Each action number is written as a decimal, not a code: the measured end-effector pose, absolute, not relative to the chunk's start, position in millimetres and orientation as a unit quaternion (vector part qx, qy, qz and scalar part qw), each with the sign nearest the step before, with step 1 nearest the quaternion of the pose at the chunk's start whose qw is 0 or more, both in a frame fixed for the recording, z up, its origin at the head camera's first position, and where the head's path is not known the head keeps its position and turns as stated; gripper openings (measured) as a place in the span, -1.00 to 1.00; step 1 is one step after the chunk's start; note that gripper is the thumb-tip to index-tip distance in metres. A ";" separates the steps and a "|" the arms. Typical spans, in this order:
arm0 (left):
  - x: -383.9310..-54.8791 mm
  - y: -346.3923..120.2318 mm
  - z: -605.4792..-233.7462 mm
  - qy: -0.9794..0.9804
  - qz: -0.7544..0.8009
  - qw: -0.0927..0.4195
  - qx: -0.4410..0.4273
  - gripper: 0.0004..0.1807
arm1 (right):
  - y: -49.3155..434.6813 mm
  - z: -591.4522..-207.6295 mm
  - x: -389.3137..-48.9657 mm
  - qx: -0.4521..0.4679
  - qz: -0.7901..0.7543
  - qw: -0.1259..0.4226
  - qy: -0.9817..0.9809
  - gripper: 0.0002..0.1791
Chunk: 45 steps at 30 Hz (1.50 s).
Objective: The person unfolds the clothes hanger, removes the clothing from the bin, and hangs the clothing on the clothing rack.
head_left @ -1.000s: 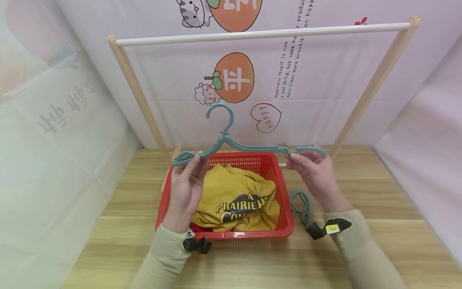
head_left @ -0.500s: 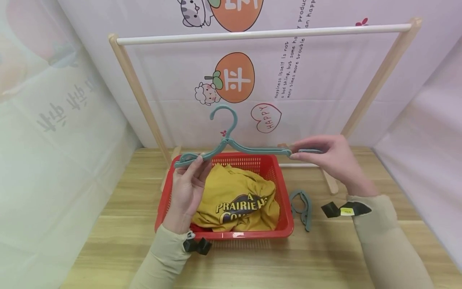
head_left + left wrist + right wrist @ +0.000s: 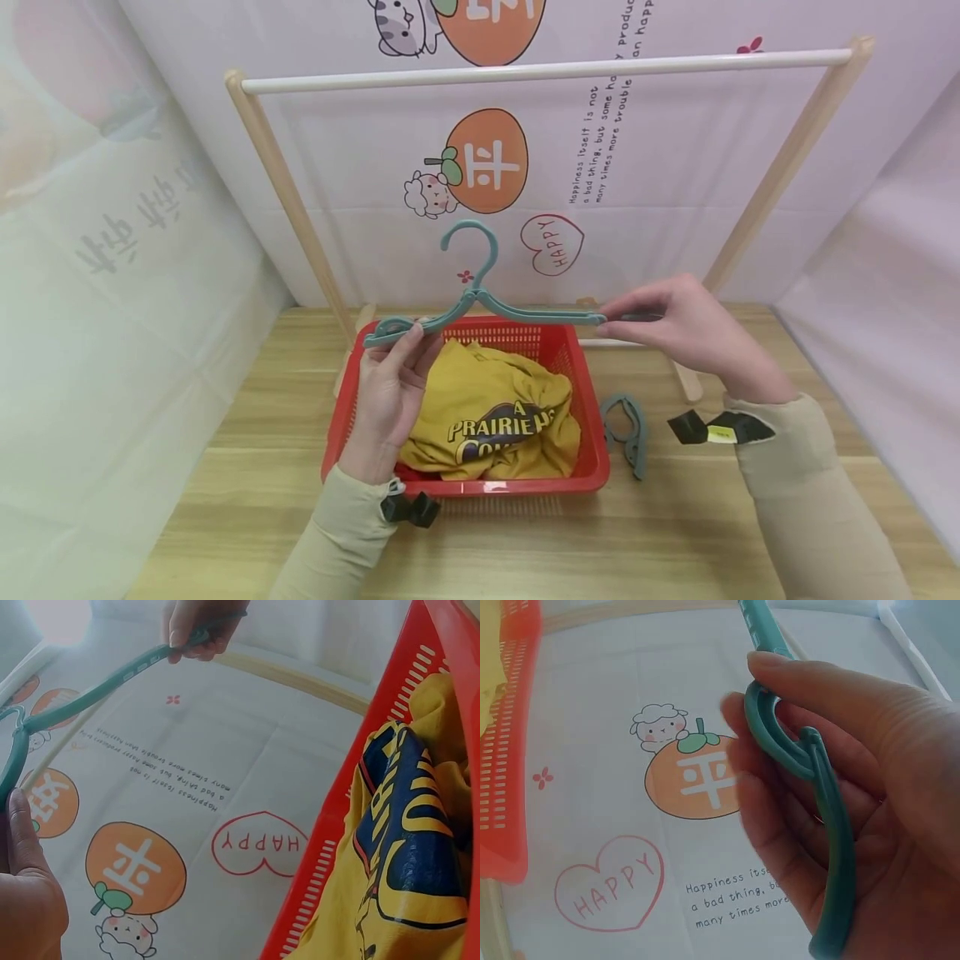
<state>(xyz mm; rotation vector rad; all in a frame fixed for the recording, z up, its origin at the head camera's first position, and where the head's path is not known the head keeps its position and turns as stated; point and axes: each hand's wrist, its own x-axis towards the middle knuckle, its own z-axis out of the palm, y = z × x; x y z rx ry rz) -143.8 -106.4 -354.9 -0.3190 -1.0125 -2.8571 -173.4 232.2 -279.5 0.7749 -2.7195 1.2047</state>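
Observation:
A teal folding hanger [image 3: 536, 316] is held up over the basket's far edge, its hook pointing upward. My left hand [image 3: 390, 400] grips its left arm, which is folded back on itself near the end. At the other end, my right hand [image 3: 678, 325] pinches the joint between thumb and fingers. In the right wrist view, the hanger's hinged end piece [image 3: 836, 847] lies across the palm of the right hand [image 3: 870, 750]. Below the hanger, a yellow shirt [image 3: 487, 400] with dark printed lettering lies crumpled in the red basket [image 3: 600, 467].
A second teal hanger [image 3: 636, 437], folded up, lies on the wooden table [image 3: 247, 500] just right of the basket. Behind stands a rack with a white rail [image 3: 547, 73] and wooden posts [image 3: 288, 196]. A printed white cloth [image 3: 360, 167] hangs behind the rack.
My right hand has turned from palm-up to a pinch from above and shifted right. The hanger has moved slightly right and down. My left hand has stayed nearly in place.

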 end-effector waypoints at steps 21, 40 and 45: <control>-150.6 -144.1 -340.7 -0.632 -0.763 0.077 -0.115 -0.90 | 244.3 -281.9 -167.7 0.275 0.401 0.052 -0.872 -0.90; -155.6 -154.4 -330.5 -0.711 -0.678 0.103 -0.155 -0.86 | 245.7 -288.7 -163.7 0.264 0.408 0.055 -0.872 -0.84; -156.9 -154.5 -330.9 -0.674 -0.709 0.153 -0.141 -0.92 | 247.5 -290.6 -163.3 0.252 0.409 0.058 -0.875 -0.85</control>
